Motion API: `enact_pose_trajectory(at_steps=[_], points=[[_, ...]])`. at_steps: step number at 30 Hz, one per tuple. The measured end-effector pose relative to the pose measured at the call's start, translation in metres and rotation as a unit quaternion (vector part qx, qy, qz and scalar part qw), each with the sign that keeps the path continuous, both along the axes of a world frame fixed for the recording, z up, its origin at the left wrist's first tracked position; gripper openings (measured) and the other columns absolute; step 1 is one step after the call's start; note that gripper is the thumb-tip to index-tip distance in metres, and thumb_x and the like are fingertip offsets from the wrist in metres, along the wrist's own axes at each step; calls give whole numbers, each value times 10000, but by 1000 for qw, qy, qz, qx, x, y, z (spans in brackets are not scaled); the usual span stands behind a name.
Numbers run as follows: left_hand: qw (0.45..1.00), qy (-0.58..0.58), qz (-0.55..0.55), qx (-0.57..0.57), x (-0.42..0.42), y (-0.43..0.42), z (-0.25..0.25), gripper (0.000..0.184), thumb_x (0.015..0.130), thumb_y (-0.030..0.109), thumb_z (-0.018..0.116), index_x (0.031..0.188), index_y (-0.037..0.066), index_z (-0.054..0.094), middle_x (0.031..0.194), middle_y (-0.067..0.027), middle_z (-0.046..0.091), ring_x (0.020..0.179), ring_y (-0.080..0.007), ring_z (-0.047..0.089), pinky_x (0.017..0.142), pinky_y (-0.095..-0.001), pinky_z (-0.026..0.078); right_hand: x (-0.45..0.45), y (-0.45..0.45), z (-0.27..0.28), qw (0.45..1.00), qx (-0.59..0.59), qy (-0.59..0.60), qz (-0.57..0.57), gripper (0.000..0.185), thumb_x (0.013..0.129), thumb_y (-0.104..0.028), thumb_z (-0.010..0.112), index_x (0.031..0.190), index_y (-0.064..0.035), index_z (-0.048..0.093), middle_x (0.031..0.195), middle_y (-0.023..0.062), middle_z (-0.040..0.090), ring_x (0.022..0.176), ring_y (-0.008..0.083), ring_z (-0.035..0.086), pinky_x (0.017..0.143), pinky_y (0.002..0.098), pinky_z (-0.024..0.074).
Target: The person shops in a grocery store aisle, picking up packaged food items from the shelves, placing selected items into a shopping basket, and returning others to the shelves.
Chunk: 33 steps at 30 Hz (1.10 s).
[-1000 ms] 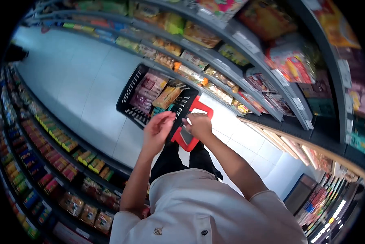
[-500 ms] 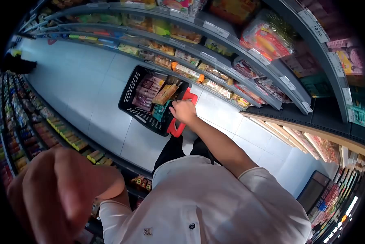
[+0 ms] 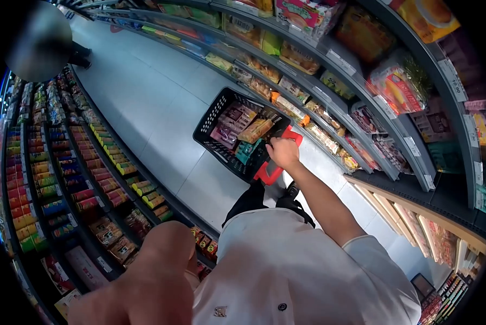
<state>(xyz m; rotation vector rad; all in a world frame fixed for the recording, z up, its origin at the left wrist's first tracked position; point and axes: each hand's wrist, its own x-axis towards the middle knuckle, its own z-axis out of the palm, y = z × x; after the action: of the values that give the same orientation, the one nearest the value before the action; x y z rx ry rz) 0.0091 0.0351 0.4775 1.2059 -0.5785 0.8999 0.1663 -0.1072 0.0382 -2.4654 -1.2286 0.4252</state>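
Note:
A black perforated shopping basket hangs in front of my legs, its red handle wrapped in the fingers of my right hand. Inside lie purple-pink packs, a golden-brown packet and a teal packet. My left hand is raised close to the camera at the lower left, large and blurred. Its fingers run out of the frame, so what they do is hidden. The nearest goods behind it are snack packs on the left shelves.
Shelves of packaged bread curve along the right side. On the left stand shelves of colourful canisters. A pale tiled floor runs between them. Another person's dark legs show at the far upper left. Wooden-edged shelving stands lower right.
The view has shifted, so the basket and right hand appear further right. My left hand has moved lower and to the right in view. The right hand keeps its hold on the handle.

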Motion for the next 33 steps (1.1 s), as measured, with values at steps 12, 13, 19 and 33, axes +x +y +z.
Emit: enact_pose_trajectory(at_steps=[12, 13, 19, 33], points=[[998, -61, -13, -25, -18, 32, -31, 370, 969, 325, 699, 1247, 120, 565, 1212, -90, 647, 1114, -230, 656, 973, -386, 510, -2, 3, 2, 1000, -18, -20, -1, 282, 898, -291, 693, 805, -31, 637, 786, 148, 690, 810, 373, 685, 755, 485, 539], [998, -63, -14, -26, -19, 35, -33, 377, 970, 322, 699, 1253, 115, 561, 1212, -95, 647, 1112, -232, 658, 970, -385, 512, -2, 4, 2, 999, -32, 4, -8, 280, 900, -293, 692, 820, -28, 649, 813, 148, 697, 815, 371, 686, 756, 481, 541], [997, -74, -18, -34, -17, 45, -41, 418, 973, 309, 698, 1290, 90, 535, 1214, -123, 653, 1100, -243, 669, 948, -378, 525, 0, 4, 3, 998, -56, -11, -6, 283, 914, -331, 680, 877, -50, 693, 875, 145, 717, 863, 353, 696, 770, 473, 551], [999, -36, 19, 17, 28, 64, -30, 517, 981, 277, 696, 1378, 30, 475, 1218, -187, 665, 1073, -268, 695, 898, -361, 554, -3, 5, 6, 997, -81, 1, -1, 293, 931, -348, 635, 880, -65, 692, 872, 151, 730, 833, 364, 705, 767, 481, 561]])
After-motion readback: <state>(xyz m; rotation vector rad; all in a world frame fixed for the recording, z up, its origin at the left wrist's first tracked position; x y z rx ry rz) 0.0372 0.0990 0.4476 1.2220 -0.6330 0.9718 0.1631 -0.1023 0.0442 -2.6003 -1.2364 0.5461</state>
